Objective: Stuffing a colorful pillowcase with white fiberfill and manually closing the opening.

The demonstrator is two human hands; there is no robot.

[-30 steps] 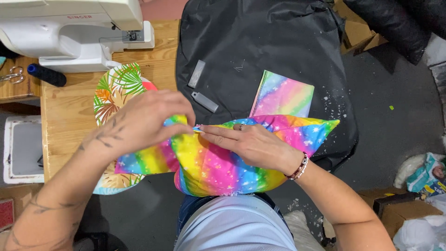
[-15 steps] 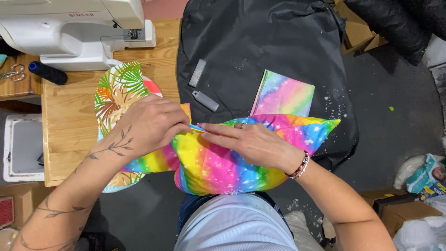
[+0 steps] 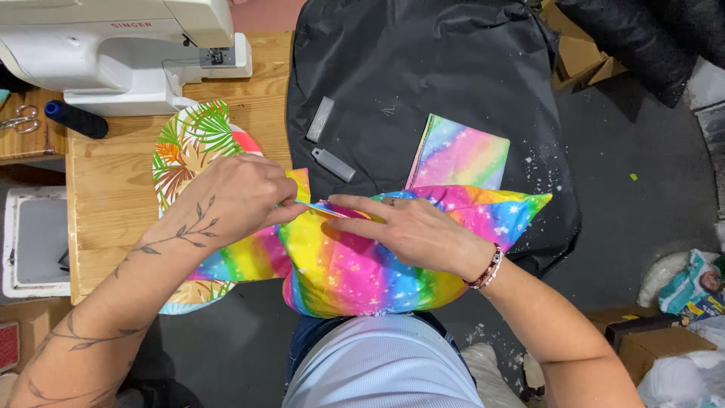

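A white sewing machine [image 3: 128, 53] sat far left on my wooden table [image 3: 113, 189], a navy thread spool [image 3: 75, 119] and scissors [image 3: 24, 119] beside it; cardboard boxes [image 3: 581, 57] far right.

One head-worn camera looks steeply down, close over the wooden desk [image 3: 113, 189] and the person's lap.

1. Hands: two, left hand [image 3: 238, 198] and right hand [image 3: 411, 230], both on fabric.
2. Rainbow star-print fabric pieces: two, one large rainbow piece [image 3: 362, 264] under the hands, one small folded rainbow piece [image 3: 461, 155] on the black bag.
3. Tropical leaf-print fabric [image 3: 192, 140]: one.
4. Sewing machine [image 3: 121, 45]: one, white.
5. Black bag [image 3: 430, 83]: one.
6. Grey bars [image 3: 321, 119]: two, on the bag.
7. Dark thread spool [image 3: 74, 119]: one.
8. Scissors [image 3: 23, 119]: one pair.
9. Beaded bracelet [image 3: 489, 267]: one.
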